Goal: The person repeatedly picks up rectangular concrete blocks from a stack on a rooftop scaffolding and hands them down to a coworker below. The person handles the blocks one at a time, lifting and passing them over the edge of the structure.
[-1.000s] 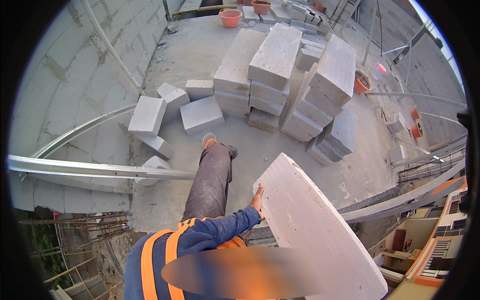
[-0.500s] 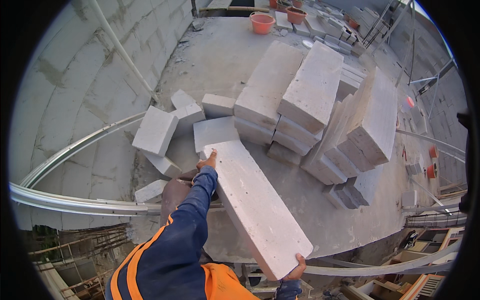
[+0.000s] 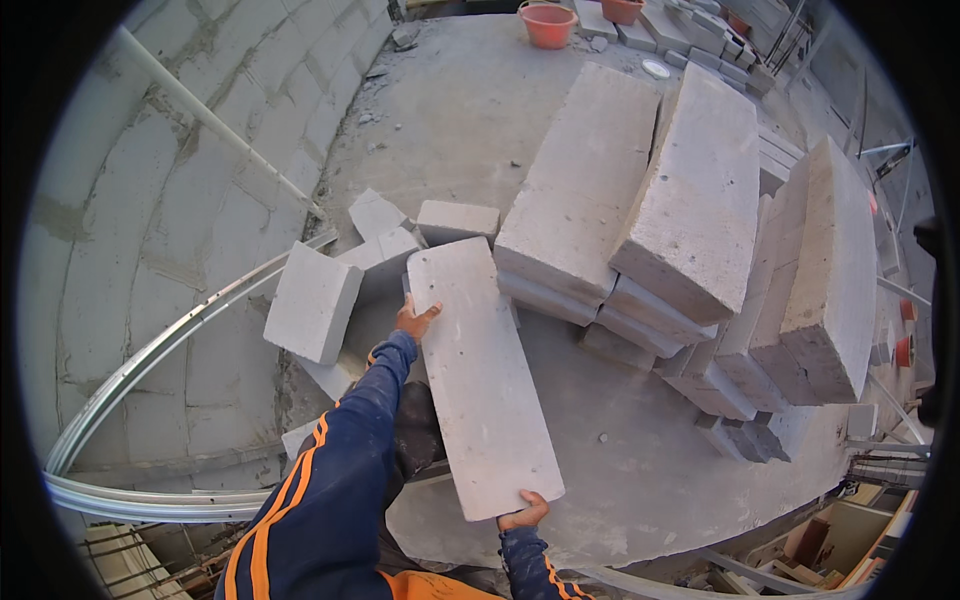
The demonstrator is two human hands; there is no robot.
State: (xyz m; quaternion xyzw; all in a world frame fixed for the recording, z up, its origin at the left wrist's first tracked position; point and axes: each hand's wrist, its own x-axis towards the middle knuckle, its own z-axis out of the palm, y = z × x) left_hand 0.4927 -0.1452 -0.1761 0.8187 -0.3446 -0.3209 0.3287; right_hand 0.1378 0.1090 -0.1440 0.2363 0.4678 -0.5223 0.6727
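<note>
A long pale concrete block [image 3: 485,380] lies across my front, held between both hands. My left hand [image 3: 416,318] grips its left edge near the far end, thumb over the top face. At the near end, my right hand [image 3: 525,510] clasps the short edge, with the thumb on top and the other fingers hidden beneath. The block's far end reaches the shorter cut blocks [image 3: 458,221] on the floor. Just left of these, another cut block [image 3: 313,302] sits tilted on other pieces.
Stacked long blocks [image 3: 690,190] stand to the right on the concrete floor [image 3: 440,120]. A block wall [image 3: 130,230] rises at left, with a leaning pole [image 3: 215,122]. Curved metal channels [image 3: 165,503] run along the left. An orange bucket [image 3: 548,27] stands at the back.
The held block has swung, its near end moving left so that it points more straight away from me. Both hands keep their grip. My view has shifted, with the stacks now further right.
</note>
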